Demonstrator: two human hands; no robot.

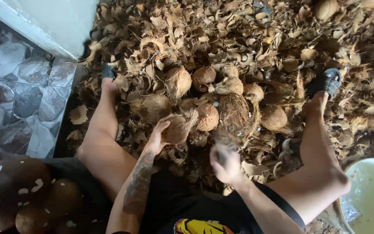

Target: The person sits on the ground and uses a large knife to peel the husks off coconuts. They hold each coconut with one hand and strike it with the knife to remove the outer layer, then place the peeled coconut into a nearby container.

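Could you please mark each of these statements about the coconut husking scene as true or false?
1. The left hand grips a coconut. True.
2. The right hand holds a knife. False: it is blurred and no tool can be made out in it.
3. A pale bucket stands at the lower right. True.
4. The coconuts lie on a clean wooden table. False: they sit on a heap of husk scraps on the ground.
5. The person is barefoot. False: a dark sandal shows on the right foot.
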